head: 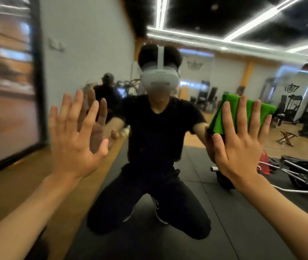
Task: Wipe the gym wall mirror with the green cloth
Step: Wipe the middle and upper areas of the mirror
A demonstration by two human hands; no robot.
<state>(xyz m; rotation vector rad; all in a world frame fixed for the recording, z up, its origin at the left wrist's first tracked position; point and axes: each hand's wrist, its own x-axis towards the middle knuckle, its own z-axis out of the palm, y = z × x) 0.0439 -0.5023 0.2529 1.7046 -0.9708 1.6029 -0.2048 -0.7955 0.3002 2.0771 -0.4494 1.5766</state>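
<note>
Gym mirror (168,128) fills my view dead ahead. My right hand (241,139), fingers straight and spread, presses the folded cloth (234,107) on the glass at two o'clock; its long axis is hidden under my palm. My left hand (72,132), wide open, braces bare at ten. I'd wipe with the right.

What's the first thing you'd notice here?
The bright green cloth, pressed flat against the mirror by the right hand, on the right side. Next, the left hand spread open at the glass on the left, and between them the reflection of a kneeling person in a white headset.
</note>
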